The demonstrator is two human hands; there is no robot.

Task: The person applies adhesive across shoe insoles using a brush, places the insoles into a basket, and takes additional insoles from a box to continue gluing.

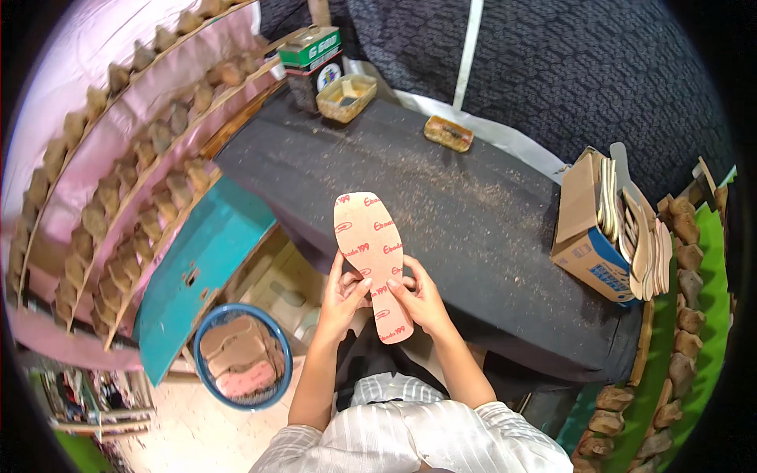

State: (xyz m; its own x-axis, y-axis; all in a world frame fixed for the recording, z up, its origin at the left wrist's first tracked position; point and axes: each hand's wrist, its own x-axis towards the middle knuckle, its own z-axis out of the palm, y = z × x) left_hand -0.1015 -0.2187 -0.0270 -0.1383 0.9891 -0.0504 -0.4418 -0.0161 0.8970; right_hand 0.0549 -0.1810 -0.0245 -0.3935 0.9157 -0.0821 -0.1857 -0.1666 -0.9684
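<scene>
I saw the black cloth-covered tabletop (pixel 505 229) spread from 11 to 4 o'clock, sprinkled with brown crumbs (pixel 493 191). Pink-draped racks (pixel 95 151) of foot-shaped forms (pixel 162 135) curved at 10 o'clock. The carton (pixel 579 193) at 3 o'clock bore printing on its blue side; the green-and-black box (pixel 311 63) at 11 o'clock carried pale lettering. Mid-view, over the tabletop's near edge, the pale insole (pixel 371 264) showed repeated red script, its broad end pointing between 11 and 12, its narrow end near 6. Both hands grasped it: left hand (pixel 344 296) at its 8 o'clock, right hand (pixel 422 296) at 4.
</scene>
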